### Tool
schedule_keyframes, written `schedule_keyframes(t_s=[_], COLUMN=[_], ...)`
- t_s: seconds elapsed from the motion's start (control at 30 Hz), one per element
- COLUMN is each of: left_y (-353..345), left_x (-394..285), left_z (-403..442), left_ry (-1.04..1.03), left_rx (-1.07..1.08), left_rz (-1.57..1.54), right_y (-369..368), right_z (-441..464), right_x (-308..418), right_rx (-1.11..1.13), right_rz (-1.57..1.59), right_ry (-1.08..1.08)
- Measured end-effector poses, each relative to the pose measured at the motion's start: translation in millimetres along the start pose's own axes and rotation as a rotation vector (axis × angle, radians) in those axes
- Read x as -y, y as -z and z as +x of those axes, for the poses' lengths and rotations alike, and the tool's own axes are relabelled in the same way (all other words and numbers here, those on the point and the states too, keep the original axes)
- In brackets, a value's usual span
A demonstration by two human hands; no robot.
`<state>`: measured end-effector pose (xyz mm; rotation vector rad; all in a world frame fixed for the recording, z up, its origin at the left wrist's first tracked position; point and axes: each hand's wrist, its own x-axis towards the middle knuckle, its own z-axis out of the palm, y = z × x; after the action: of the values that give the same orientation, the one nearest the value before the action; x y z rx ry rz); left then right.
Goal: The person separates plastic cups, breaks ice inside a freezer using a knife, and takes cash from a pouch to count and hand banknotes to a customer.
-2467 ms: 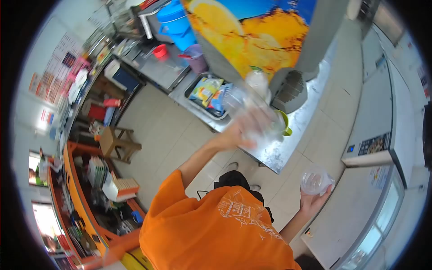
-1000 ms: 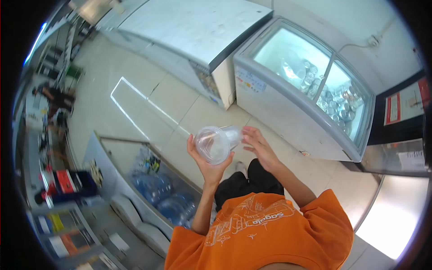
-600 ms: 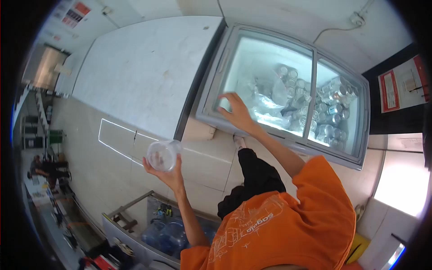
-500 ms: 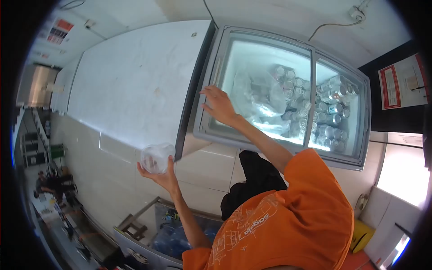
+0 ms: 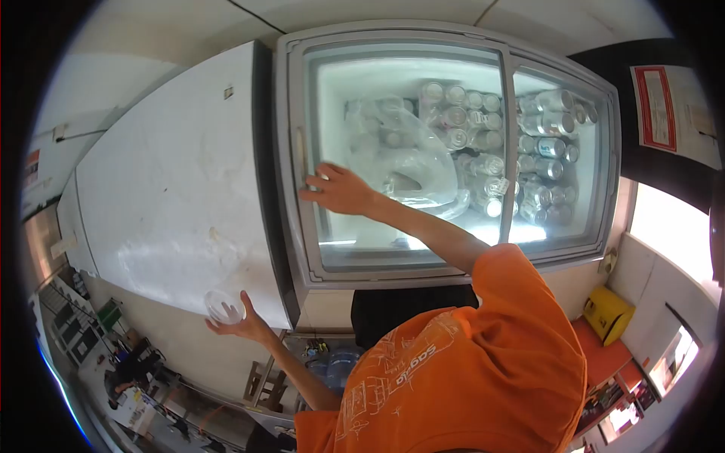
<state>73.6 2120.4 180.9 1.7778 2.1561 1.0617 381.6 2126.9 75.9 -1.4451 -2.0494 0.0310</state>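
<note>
My left hand (image 5: 240, 318) is closed around a clear plastic cup (image 5: 224, 307), near the front edge of a white-topped counter or chest (image 5: 174, 174). My right arm stretches across a chest freezer with a grey frame (image 5: 377, 278). At the left side of that frame, my right hand (image 5: 340, 190) has its fingers bent over the edge of the sliding glass lid (image 5: 355, 234). Under the glass lie many cans (image 5: 483, 121) and a clear plastic bag or wrapping (image 5: 400, 158), which hides part of what is beneath it.
On the right wall hangs a red-bordered notice (image 5: 655, 109). A yellow box (image 5: 608, 315) stands at the lower right. Behind my left arm are large blue water bottles (image 5: 340, 368) and a wooden stool (image 5: 264, 385). A person (image 5: 124, 375) is at a desk farther off.
My view has shifted closer over the freezer. My right hand's fingers have bent down onto the lid's edge. The cup stays in my left hand, now beside the white counter's front edge.
</note>
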Motion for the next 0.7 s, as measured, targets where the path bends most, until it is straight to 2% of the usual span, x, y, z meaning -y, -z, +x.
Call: schedule_keyframes(t_s=[0.07,0.1,0.17,0.27,0.37,0.47,0.57,0.63,0.7], left_y=[-3,0,2,6,14,19,13,-25,-49], left_x=[9,20,32,18,5,6,-15,-45,-111], left_z=[-3,-1,5,3,1,-1,-7,-23,-55], left_ry=[-0.072,-0.144,-0.286,-0.164,-0.362,-0.305,-0.462,-0.564,-0.457], left_rx=[0.026,0.035,0.049,0.093,-0.011,-0.051,-0.071,-0.042,0.322], left_rz=[0.072,0.108,0.182,0.172,0.587,0.540,0.559,0.177,0.504], right_y=[8,-1,3,-2,22,53,101,136,159], right_z=[-3,2,14,14,-7,-56,-108,-134,-157], right_x=[-9,-4,-3,-3,-12,-25,-36,-40,-42], right_rx=[0.043,-0.036,-0.057,-0.080,0.042,0.029,0.125,0.158,0.177], right_rz=[-0.085,-0.095,-0.125,-0.046,0.004,-0.050,-0.128,-0.228,-0.322], right_ry=[-0.031,0.014,0.037,-0.060,-0.102,-0.196,-0.337,-0.478,-0.588])
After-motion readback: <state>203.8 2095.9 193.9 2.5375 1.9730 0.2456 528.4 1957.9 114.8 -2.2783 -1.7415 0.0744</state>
